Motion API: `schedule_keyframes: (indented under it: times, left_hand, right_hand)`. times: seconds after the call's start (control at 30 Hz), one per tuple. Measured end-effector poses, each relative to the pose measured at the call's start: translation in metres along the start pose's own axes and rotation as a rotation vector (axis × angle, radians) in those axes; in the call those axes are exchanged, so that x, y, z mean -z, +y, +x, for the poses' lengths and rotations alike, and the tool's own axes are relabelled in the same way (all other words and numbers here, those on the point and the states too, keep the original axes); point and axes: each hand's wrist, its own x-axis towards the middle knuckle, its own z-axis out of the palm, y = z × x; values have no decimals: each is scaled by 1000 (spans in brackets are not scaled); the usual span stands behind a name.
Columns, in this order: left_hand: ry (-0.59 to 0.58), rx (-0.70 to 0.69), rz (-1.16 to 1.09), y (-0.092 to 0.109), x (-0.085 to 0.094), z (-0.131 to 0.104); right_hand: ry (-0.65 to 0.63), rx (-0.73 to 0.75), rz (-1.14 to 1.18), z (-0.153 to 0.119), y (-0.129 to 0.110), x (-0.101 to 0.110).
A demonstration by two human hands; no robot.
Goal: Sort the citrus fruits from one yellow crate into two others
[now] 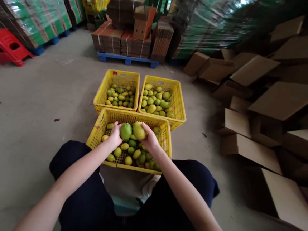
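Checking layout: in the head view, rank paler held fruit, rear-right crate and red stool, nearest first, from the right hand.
1. Paler held fruit: in the right hand.
2. Rear-right crate: ahead.
3. Red stool: far left.

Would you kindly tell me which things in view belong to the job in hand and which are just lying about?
Job in hand, likely:
green fruit in left hand
yellowish fruit in right hand
near yellow crate
far left crate
far right crate

Apparently lying about:
red stool
cardboard stack on blue pallet
brown boxes
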Motion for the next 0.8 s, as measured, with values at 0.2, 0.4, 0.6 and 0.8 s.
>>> schedule_keyframes:
  times: [0.2, 0.4, 0.6, 0.8]
  left_hand:
    - [-141, 72, 52, 12, -4, -11]
    - [-304, 9, -38, 18, -4, -14]
    - [-571, -381, 287, 8, -1, -20]
    - [-550, -415, 385, 5, -1, -25]
  right_hand:
    - [82, -184, 167, 0, -9, -1]
    - [82, -184, 176, -4, -15, 1]
    - [-50, 257, -142, -16, -16, -3]
    - [-46, 364, -214, -20, -12, -6]
